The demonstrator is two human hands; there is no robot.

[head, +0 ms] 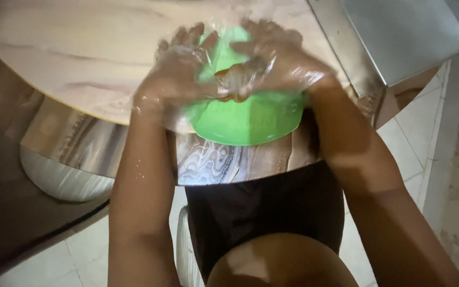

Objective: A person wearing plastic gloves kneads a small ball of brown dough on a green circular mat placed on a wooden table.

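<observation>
Both hands (229, 69), in clear plastic gloves, press brown food into a green bowl (245, 119).

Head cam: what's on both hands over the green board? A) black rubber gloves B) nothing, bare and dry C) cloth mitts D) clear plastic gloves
D: the left hand and right hand are covered in thin, shiny, wrinkled see-through plastic, over the green board on the marble table.

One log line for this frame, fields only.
left hand: on green bowl | right hand: on bowl | clear plastic gloves | marble table
</observation>
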